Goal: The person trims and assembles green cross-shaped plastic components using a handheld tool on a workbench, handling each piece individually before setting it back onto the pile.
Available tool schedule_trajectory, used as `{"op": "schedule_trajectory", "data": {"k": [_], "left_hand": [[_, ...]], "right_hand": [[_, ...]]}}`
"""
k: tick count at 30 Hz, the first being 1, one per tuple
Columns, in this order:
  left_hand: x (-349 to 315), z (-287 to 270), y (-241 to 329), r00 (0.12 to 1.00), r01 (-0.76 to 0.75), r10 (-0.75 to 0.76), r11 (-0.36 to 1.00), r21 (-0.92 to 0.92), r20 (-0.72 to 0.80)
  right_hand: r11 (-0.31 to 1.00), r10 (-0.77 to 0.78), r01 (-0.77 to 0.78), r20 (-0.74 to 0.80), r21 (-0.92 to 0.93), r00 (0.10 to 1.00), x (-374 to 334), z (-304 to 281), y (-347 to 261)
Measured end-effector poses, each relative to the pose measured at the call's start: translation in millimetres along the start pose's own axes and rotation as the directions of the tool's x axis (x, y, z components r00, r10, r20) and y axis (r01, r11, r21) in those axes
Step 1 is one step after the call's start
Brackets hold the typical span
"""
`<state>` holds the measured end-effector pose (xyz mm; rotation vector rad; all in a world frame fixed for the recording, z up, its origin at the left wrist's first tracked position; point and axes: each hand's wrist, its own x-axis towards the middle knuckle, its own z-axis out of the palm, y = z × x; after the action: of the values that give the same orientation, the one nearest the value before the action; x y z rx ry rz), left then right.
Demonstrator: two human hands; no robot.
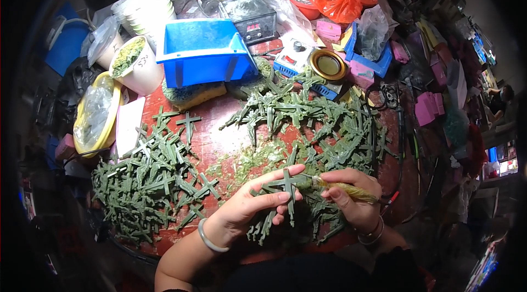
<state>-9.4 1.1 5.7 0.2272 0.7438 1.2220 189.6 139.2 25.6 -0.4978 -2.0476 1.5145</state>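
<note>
My left hand (253, 201) pinches a dark green cross (288, 183), apparently wax, between thumb and fingers, front up. In my right hand (359, 204) is a pen-like tool (352, 191) with a yellowish wrapped handle. Its tip meets or nearly meets the right arm of the cross; contact cannot be made out. On the left of the red tabletop lies a heap of similar green crosses (145, 185). More crosses, with figure-like shapes on them, form a second pile (335, 152) behind and under my hands. Pale green shavings (247, 160) are scattered between the piles.
Behind the work stand a blue bin (203, 67) on a sponge (195, 96), a dark box with a display (250, 20), and a small heater with a brass-coloured pot (328, 65). To the left are a cup of green scraps (134, 67) and a yellow basin (112, 111).
</note>
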Motion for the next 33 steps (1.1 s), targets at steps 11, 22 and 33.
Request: {"op": "schedule_trajectory", "data": {"k": [11,22,33], "left_hand": [[1,3,2,1.0,0.004,-0.004,1.0,0.014,0.026],[2,-8,0,0.993,-0.112,0.11,0.993,-0.041,-0.045],[2,-8,1,0.984,-0.172,0.174,0.981,-0.088,0.024]], "right_hand": [[0.993,-0.111,0.113,0.07,-0.023,0.991,-1,-4,-4],[0.947,-0.059,-0.164,-0.653,-0.275,0.755,21,-110,16],[0.384,-0.325,-0.306,-0.437,-0.871,0.838,20,-175,95]]}}
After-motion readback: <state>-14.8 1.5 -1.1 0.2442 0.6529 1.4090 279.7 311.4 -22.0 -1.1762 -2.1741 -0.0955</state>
